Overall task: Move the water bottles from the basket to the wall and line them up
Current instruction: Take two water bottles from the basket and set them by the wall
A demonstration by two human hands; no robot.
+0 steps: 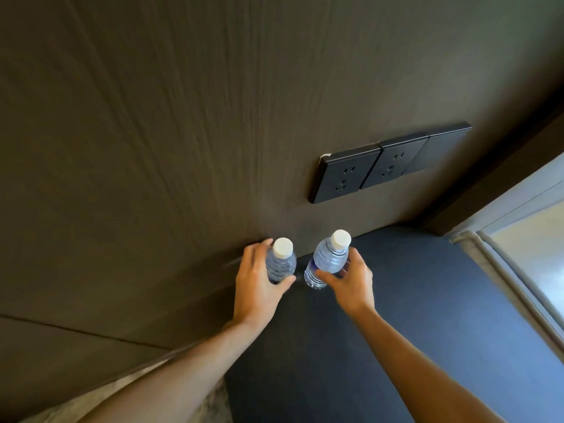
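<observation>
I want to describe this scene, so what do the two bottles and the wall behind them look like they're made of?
Left bottle and right bottle: clear thin plastic, ribbed and see-through, with matte white caps. Wall: probably brown wood-look panelling, judging by its fine grain lines; matte.

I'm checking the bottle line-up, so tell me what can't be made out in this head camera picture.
- Left bottle: base hidden by left hand.
- Right bottle: label too small to read; right hand covers part.
- Basket: outside the frame.
- Socket panel: far end blurred.
</observation>
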